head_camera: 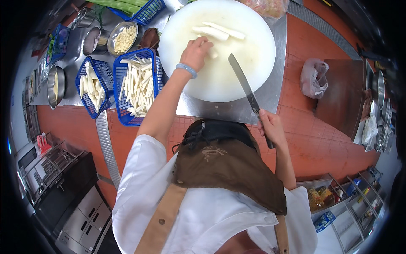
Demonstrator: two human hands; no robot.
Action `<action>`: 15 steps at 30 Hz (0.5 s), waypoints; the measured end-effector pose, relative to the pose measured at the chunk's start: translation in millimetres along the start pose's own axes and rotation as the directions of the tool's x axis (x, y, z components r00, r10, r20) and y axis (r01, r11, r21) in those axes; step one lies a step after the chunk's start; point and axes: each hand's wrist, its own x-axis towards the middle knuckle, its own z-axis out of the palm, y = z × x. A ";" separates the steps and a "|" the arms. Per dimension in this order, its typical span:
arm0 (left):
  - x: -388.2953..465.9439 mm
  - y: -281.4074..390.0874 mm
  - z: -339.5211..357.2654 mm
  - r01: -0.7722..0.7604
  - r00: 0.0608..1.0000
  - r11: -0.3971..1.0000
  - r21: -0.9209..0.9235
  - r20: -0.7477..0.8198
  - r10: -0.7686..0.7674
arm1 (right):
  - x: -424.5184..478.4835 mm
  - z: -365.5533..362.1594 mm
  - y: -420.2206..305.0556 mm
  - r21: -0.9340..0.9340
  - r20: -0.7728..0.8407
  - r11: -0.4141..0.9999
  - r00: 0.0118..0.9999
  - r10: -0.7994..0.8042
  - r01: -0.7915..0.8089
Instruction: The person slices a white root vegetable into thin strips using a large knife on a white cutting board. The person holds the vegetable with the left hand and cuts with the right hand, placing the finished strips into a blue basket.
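Observation:
My right hand [271, 127] grips the dark handle of a long kitchen knife [242, 76], its blade angled up over the round white cutting board [253, 63]. Above the board's left half, my left hand [196, 54] has its fingers curled down beside a small pale vegetable piece [213, 53]; the fingers hide part of it, so a grip on it cannot be made out. Just beyond the fingertips lie peeled white vegetable stalks [217, 32]. Left of the board, a blue plastic basket [118, 73] holds cut white sticks [139, 85].
Another blue basket [103, 68] contains uncut white stalks [90, 85]. Behind stand a metal bowl of peeled garlic cloves [124, 39] and a basket of long green vegetables [149, 12]. A filled plastic bag [266, 8] touches the board's far right side. The steel table [282, 41] ends near my apron.

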 end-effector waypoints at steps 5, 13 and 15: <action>-40.8 9.3 -13.7 -0.016 0.995 0.990 -0.143 0.091 0.029 | -0.6 10.5 -6.1 0.072 0.123 0.991 0.987 0.103 -0.113; -99.6 47.3 -5.8 -0.023 0.978 0.965 -0.261 -0.204 -0.032 | -2.6 25.4 -35.4 -0.025 0.146 0.994 0.983 0.110 -0.107; -99.4 46.4 -2.3 -0.077 0.952 0.979 -0.191 -0.306 0.015 | 7.8 37.3 -36.9 -0.082 0.152 0.997 0.988 0.001 0.011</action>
